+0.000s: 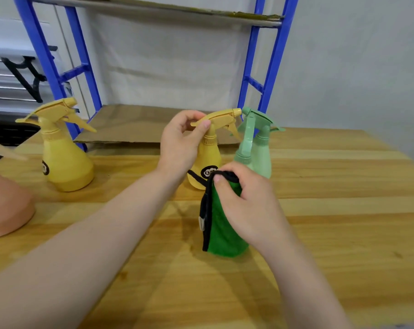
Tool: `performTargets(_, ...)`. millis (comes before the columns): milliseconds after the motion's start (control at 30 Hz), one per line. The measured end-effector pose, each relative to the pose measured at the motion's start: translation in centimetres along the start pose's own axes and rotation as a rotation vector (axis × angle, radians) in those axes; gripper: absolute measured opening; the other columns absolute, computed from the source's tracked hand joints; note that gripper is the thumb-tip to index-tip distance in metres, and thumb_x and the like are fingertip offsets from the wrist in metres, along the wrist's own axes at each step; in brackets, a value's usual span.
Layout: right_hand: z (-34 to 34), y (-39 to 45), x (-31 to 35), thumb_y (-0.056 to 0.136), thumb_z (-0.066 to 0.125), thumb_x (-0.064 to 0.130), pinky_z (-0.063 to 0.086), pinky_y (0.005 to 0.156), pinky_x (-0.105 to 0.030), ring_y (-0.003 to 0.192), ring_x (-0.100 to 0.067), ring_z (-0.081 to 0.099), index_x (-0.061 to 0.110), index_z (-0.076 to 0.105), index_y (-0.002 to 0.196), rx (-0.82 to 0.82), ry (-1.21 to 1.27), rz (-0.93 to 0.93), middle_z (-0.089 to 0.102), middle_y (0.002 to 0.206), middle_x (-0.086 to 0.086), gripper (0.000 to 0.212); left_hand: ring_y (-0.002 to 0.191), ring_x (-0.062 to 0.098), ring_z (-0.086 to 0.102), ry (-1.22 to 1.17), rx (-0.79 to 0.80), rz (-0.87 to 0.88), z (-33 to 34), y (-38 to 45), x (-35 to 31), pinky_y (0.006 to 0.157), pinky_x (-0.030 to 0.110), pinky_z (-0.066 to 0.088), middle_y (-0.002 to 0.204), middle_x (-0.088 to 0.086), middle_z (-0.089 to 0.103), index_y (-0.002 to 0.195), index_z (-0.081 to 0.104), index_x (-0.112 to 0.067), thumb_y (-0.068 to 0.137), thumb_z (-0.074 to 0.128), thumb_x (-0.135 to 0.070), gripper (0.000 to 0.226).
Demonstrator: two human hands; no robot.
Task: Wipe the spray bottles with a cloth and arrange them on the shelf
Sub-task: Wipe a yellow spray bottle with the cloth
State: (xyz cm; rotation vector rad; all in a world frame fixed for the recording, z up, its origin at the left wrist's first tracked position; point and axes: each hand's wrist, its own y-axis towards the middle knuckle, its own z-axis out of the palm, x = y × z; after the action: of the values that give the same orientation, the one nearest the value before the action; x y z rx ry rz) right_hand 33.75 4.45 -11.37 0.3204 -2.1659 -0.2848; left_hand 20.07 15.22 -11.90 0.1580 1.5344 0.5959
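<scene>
Wiping the yellow bottle while the neck is held firm

Steadying comes first: the left hand curls its fingers and thumb round the neck and trigger head of the middle yellow spray bottle, which stands on, or just off, the wooden table; I cannot tell which. The right hand grips a bunched green cloth with black edging, pressed against the bottle's lower front, the rest hanging down to the tabletop.

To do this step well, I judge the left hand should keep the bottle upright and turn it by the neck, so the cloth meets every side of the body. The cloth hand should work upward toward the shoulder and label, with a flat pad of fabric and not the hem. A pale green spray bottle stands just beside on the right, near enough to be knocked by a wide stroke. Another yellow spray bottle waits well apart on the left. The blue shelf stands behind, its cardboard-lined level bare of bottles.
</scene>
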Motion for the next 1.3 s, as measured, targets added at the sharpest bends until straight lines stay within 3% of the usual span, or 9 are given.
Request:
performTargets(200,0.0,0.0,-0.5,0.098,0.05,0.034,0.051,0.076,-0.029,0.082,-0.001,0.059,0.029,0.06,0.099,0.012,0.005,0.009,0.065,0.087,0.015,0.011,0.091,0.012,0.064,0.039,0.092,0.006,-0.3,0.1,0.9,0.085,0.037,0.055,0.1,0.001,0.071,0.101,0.065,-0.024,0.09,0.068,-0.02,0.012)
performTargets(367,0.3,-0.2,-0.1,0.099,0.048,0.032,0.048,0.076,-0.032,0.083,-0.001,0.057,0.033,0.051,0.101,0.036,0.054,0.004,0.061,0.089,0.016,0.004,0.111,0.015,0.06,0.183,0.131,-0.011,-2.0,-0.1,0.9,0.098,0.042,0.051,0.118,-0.007,0.065,0.12,0.059,-0.032,0.087,0.07,-0.037,0.035)
performTargets(533,0.4,-0.8,1.5,0.087,0.05,0.018,0.055,0.072,-0.041,0.068,-0.012,0.062,0.032,0.044,0.102,0.119,0.13,0.054,0.059,0.085,0.006,0.022,0.107,0.009,0.057,0.298,0.144,-0.023,-5.3,-2.6,-0.4,0.093,0.029,0.048,0.117,-0.013,0.061,0.127,0.056,-0.024,0.092,0.066,-0.026,0.037)
performTargets(700,1.9,-1.5,3.5,0.087,0.048,0.004,0.045,0.063,-0.029,0.064,-0.011,0.052,0.032,0.039,0.11,0.179,0.094,0.023,0.056,0.09,0.004,0.037,0.098,0.007,0.061,0.416,0.164,0.025,-11.0,-6.6,-2.4,0.088,0.037,0.048,0.105,-0.014,0.066,0.116,0.056,-0.032,0.092,0.065,-0.021,0.029)
performTargets(833,4.5,-1.9,5.1,0.089,0.053,0.005,0.038,0.056,-0.024,0.06,-0.005,0.047,0.037,0.037,0.115,0.202,0.124,0.008,0.057,0.101,0.012,0.044,0.087,0.006,0.062,0.469,0.033,0.034,-16.3,-10.2,-4.3,0.077,0.023,0.047,0.094,-0.007,0.07,0.11,0.062,-0.026,0.092,0.065,-0.019,0.019)
performTargets(933,6.9,-2.1,6.3,0.085,0.058,0.003,0.047,0.071,-0.029,0.083,-0.008,0.06,0.039,0.037,0.113,0.173,0.239,0.0,0.06,0.113,0.016,0.051,0.072,0.005,0.058,0.425,-0.152,0.009,-20.5,-12.6,-5.0,0.065,0.017,0.044,0.083,-0.001,0.069,0.098,0.067,-0.018,0.094,0.062,-0.016,0.007)
performTargets(1033,9.2,-2.0,7.3,0.082,0.067,0.005,0.051,0.08,-0.031,0.1,-0.011,0.063,0.037,0.043,0.098,0.138,0.323,-0.02,0.067,0.109,0.014,0.043,0.069,0.004,0.053,0.403,-0.335,-0.038,-24.4,-14.3,-5.2,0.062,0.012,0.041,0.082,0.004,0.063,0.092,0.064,-0.014,0.096,0.058,-0.016,0.008)
performTargets(1167,11.4,-2.1,8.5,0.083,0.073,0.005,0.051,0.087,-0.024,0.094,0.002,0.062,0.035,0.058,0.096,0.109,0.467,-0.068,0.067,0.101,0.014,0.036,0.085,0.007,0.053,0.487,-0.524,-0.046,-28.0,-14.3,-5.0,0.072,0.019,0.045,0.099,-0.008,0.058,0.112,0.055,-0.021,0.094,0.062,-0.024,0.019)
performTargets(1300,12.7,-2.5,9.0,0.09,0.066,0.005,0.05,0.091,-0.022,0.1,0.002,0.063,0.035,0.061,0.104,0.059,0.604,-0.088,0.068,0.106,0.014,0.034,0.103,0.008,0.051,0.606,-0.511,-0.085,-29.4,-11.8,-5.0,0.083,0.026,0.041,0.124,-0.016,0.054,0.132,0.049,-0.024,0.092,0.064,-0.037,0.045)
